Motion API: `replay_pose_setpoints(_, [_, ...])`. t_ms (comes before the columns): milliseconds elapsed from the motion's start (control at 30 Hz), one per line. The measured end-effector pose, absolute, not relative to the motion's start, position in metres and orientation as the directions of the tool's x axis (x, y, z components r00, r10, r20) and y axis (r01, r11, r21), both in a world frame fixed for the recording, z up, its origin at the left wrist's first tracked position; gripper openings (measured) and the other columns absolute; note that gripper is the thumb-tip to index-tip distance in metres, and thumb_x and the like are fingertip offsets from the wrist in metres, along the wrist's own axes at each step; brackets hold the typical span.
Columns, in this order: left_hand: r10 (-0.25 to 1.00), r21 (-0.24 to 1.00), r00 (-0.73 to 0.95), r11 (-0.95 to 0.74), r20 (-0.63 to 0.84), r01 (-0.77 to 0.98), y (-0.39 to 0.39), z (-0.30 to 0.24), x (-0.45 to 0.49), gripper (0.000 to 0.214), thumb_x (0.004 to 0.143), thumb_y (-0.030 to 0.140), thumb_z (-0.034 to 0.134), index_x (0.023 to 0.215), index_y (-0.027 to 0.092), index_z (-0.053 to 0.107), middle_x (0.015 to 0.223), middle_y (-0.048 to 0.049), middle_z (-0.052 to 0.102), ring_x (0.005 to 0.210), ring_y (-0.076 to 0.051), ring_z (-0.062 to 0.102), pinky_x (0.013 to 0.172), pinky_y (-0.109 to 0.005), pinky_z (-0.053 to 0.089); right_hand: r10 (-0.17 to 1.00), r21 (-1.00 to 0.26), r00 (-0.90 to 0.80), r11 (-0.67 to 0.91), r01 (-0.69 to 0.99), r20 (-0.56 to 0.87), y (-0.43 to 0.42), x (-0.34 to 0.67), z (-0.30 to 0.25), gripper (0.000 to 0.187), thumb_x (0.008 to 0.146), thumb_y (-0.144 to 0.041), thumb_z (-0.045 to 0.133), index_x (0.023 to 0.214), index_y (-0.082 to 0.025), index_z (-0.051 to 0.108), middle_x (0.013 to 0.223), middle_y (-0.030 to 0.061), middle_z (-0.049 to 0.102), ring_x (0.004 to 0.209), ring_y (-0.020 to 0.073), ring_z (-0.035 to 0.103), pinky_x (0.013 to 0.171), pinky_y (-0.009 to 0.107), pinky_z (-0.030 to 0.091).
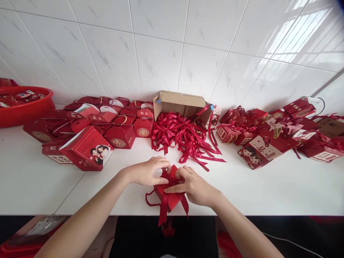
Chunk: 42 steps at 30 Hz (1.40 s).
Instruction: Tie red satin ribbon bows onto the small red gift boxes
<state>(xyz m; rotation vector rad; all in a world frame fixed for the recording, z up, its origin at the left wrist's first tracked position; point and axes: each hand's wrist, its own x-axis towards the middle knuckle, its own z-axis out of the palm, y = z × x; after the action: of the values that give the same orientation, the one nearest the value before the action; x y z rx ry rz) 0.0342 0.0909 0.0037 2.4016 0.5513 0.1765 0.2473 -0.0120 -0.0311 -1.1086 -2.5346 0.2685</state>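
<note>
Red gift box [172, 199] sits near the front edge of the white table [129, 197], right between the person's hands. Using that box as the clock centre with 12 toward the tiled wall [158, 46]: there's a messy ribbon pile [182, 134] at 12, spilling out of a tipped-looking cardboard box [182, 98] and coming pretty near the fingers. At 10 there's a box with a cartoon couple [83, 147], a crowd of red boxes [122, 130] from 10 to 11, and a red basin [44, 94] farther out at 10. Around 2 lies a bigger red-and-cream box [267, 148], with more tied boxes [228, 133] behind it. A cord handle [152, 205] loops out toward 8, and one tail of the red ribbon [172, 182] droops past the table edge. Left hand [150, 172] comes in from 9, thumb and fingers pinched on the ribbon; right hand [195, 186] from 3, index curled, thumb reaching across, also nipping it. The hands partly hide the knot, tbh.
</note>
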Motion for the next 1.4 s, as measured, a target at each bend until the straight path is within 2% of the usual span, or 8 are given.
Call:
replay_pose_setpoints(133, [0.381, 0.670, 0.925, -0.685, -0.007, 0.287, 0.094, 0.002, 0.040, 0.014, 0.086, 0.038, 0.060, 0.085, 0.024, 0.060, 0.090, -0.0010, 0.055, 0.086, -0.019, 0.054, 0.078, -0.025, 0.046, 0.747, -0.308, -0.625, 0.663, 0.682, 0.224, -0.012, 0.247, -0.031, 0.039, 0.094, -0.015, 0.050, 0.120, -0.039, 0.067, 0.089, 0.0046, 0.042, 0.081, 0.0183, 0.038, 0.077, 0.031, 0.039])
replay_pose_setpoints(300, [0.342, 0.696, 0.939, -0.681, 0.026, 0.228, 0.096, -0.006, 0.041, 0.014, 0.081, 0.034, 0.067, 0.076, 0.023, 0.060, 0.101, -0.0028, 0.051, 0.100, -0.021, 0.051, 0.090, -0.030, 0.046, 0.753, -0.318, -0.617, 0.657, 0.683, 0.230, -0.012, 0.248, -0.034, 0.046, 0.091, -0.008, 0.051, 0.121, -0.040, 0.066, 0.088, 0.0038, 0.042, 0.081, 0.0180, 0.039, 0.078, 0.032, 0.040])
replay_pose_setpoints(500, [0.364, 0.716, 0.929, -0.665, 0.061, 0.214, 0.100, -0.013, 0.039, 0.014, 0.081, 0.032, 0.068, 0.072, 0.023, 0.063, 0.114, -0.0029, 0.053, 0.113, -0.022, 0.047, 0.104, -0.036, 0.038, 0.732, -0.298, -0.625, 0.681, 0.669, 0.271, -0.011, 0.249, -0.037, 0.042, 0.093, -0.011, 0.050, 0.121, -0.039, 0.066, 0.085, 0.0034, 0.041, 0.078, 0.0182, 0.037, 0.074, 0.032, 0.040])
replay_pose_setpoints(733, [0.482, 0.741, 0.862, -0.635, 0.158, 0.219, 0.094, -0.018, 0.041, 0.021, 0.081, 0.027, 0.065, 0.066, 0.021, 0.052, 0.102, -0.0034, 0.061, 0.108, -0.022, 0.049, 0.100, -0.038, 0.039, 0.713, -0.350, -0.620, 0.701, 0.622, 0.326, -0.012, 0.250, -0.038, 0.036, 0.092, -0.013, 0.054, 0.114, -0.035, 0.071, 0.088, 0.0037, 0.043, 0.082, 0.0176, 0.042, 0.079, 0.033, 0.042])
replay_pose_setpoints(900, [0.597, 0.789, 0.775, -0.571, 0.207, 0.229, 0.072, -0.022, 0.047, 0.024, 0.082, 0.026, 0.061, 0.065, 0.021, 0.046, 0.089, -0.0042, 0.063, 0.110, -0.023, 0.052, 0.096, -0.035, 0.043, 0.711, -0.444, -0.547, 0.703, 0.555, 0.442, -0.011, 0.252, -0.041, 0.033, 0.091, -0.010, 0.050, 0.107, -0.027, 0.072, 0.088, 0.0051, 0.047, 0.084, 0.0178, 0.048, 0.078, 0.033, 0.044])
replay_pose_setpoints(1133, [0.695, 0.862, 0.706, -0.436, 0.139, 0.259, 0.057, -0.027, 0.054, 0.025, 0.082, 0.027, 0.060, 0.061, 0.021, 0.048, 0.079, -0.0040, 0.065, 0.117, -0.024, 0.056, 0.091, -0.030, 0.046, 0.825, -0.703, -0.276, 0.564, 0.434, 0.493, -0.015, 0.251, -0.045, 0.024, 0.084, -0.005, 0.049, 0.099, -0.022, 0.055, 0.087, 0.0041, 0.060, 0.078, 0.0177, 0.055, 0.071, 0.032, 0.047])
replay_pose_setpoints(1267, [0.731, 0.910, 0.681, -0.312, 0.047, 0.272, 0.056, -0.028, 0.055, 0.015, 0.077, 0.028, 0.066, 0.065, 0.021, 0.061, 0.089, -0.0057, 0.069, 0.124, -0.026, 0.053, 0.097, -0.030, 0.043, 0.884, -0.807, -0.150, 0.467, 0.362, 0.444, -0.016, 0.248, -0.048, 0.016, 0.084, -0.008, 0.052, 0.090, -0.023, 0.053, 0.083, 0.0018, 0.059, 0.073, 0.0158, 0.055, 0.066, 0.029, 0.046])
replay_pose_setpoints(1400, [0.737, 0.916, 0.675, -0.292, 0.032, 0.276, 0.058, -0.032, 0.057, 0.010, 0.075, 0.029, 0.068, 0.070, 0.020, 0.068, 0.101, -0.0072, 0.070, 0.125, -0.027, 0.053, 0.101, -0.033, 0.040, 0.913, -0.873, -0.051, 0.404, 0.274, 0.406, -0.016, 0.247, -0.054, 0.012, 0.085, -0.012, 0.054, 0.085, -0.023, 0.050, 0.079, 0.0005, 0.057, 0.071, 0.0152, 0.054, 0.066, 0.029, 0.046])
